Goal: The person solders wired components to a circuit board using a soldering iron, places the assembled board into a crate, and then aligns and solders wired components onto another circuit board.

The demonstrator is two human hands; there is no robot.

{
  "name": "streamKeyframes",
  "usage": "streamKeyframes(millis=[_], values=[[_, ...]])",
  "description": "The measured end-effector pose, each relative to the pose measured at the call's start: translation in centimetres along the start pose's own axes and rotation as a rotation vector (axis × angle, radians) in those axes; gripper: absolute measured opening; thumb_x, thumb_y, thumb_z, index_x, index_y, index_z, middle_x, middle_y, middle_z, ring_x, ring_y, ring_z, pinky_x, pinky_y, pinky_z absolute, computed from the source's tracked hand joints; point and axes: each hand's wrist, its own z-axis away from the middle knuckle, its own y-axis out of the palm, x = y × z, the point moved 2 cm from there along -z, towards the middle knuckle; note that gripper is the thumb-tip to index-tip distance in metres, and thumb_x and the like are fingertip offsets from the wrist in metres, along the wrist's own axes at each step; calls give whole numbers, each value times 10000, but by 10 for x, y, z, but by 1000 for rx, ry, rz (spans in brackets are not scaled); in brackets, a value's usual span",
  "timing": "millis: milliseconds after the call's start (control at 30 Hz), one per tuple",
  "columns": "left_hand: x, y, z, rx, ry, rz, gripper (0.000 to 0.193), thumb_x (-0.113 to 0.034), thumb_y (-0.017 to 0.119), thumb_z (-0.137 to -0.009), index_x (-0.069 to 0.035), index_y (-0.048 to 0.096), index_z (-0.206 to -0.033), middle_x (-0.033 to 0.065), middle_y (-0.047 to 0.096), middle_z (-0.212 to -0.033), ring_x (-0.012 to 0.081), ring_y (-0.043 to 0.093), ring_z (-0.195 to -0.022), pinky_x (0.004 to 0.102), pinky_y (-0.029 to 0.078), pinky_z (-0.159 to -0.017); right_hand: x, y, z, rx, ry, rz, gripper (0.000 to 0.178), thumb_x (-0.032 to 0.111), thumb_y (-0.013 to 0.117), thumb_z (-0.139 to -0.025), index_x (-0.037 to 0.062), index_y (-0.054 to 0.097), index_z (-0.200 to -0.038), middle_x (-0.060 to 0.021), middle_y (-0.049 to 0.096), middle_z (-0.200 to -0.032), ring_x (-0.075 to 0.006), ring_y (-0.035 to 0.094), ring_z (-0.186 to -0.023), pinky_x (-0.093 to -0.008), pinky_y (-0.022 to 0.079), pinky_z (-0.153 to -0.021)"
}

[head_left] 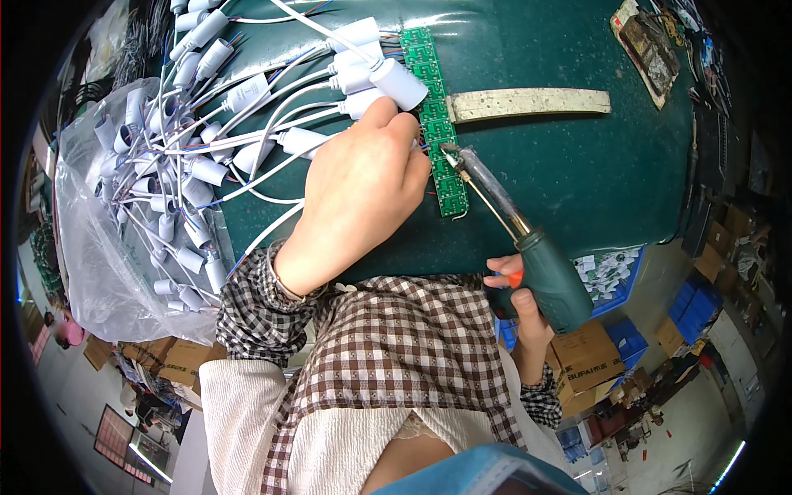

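Note:
A strip of green circuit boards (433,124) lies lengthwise on the green table. My left hand (363,181) is closed at the strip's left edge, its fingertips pinched together. What they pinch is hidden, though thin coloured wires show beside them. Wrapped round the dark green handle of a soldering gun (554,280) is my right hand (524,305). The gun's tip meets the strip just right of my left fingers. White lamp holders (398,82) with white cables lie against the strip's upper left side, one of them partly over the boards.
A clear plastic bag (91,264) spills a heap of white lamp holders (165,181) at the left. A pale curved bar (532,104) touches the strip's right side. A dirty soldering tray (648,54) sits far right. Below the table's edge is a blue bin (631,276) of small white parts.

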Motion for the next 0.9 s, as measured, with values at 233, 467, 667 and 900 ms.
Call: streamKeyframes(millis=[233, 467, 667, 900], values=[[0, 0, 0, -9, -2, 9, 126, -113, 552, -808, 7, 567, -776, 164, 553, -817, 376, 588, -679, 463, 480, -616, 4, 4, -2, 23, 9, -7, 255, 130, 702, -854, -49, 623, -1018, -165, 623, -983, -255, 643, -924, -364, 583, -790], [0, -1, 1, 45, -49, 15, 134, -115, 570, -814, 5, 592, -871, 156, 541, -860, 367, 571, -730, 442, 443, -633, 3, 4, -1, 6, 19, -50, 195, 99, 692, -857, -32, 621, -982, -154, 627, -963, -233, 639, -891, -357, 564, -796], [0, -1, 1, 49, -46, 18, 130, -113, 569, -819, 6, 590, -868, 158, 539, -856, 367, 571, -726, 443, 443, -630, 4, 5, -1, 8, 18, -39, 166, 66, 688, -852, -27, 622, -971, -142, 635, -925, -224, 639, -877, -358, 550, -786], [1, 0, 1, 44, -36, 6, 126, -112, 567, -821, 7, 584, -859, 158, 535, -852, 369, 566, -722, 444, 441, -628, 3, 6, -1, -6, 38, -53, 155, 33, 691, -840, -25, 624, -966, -136, 639, -924, -215, 641, -865, -350, 548, -783]])
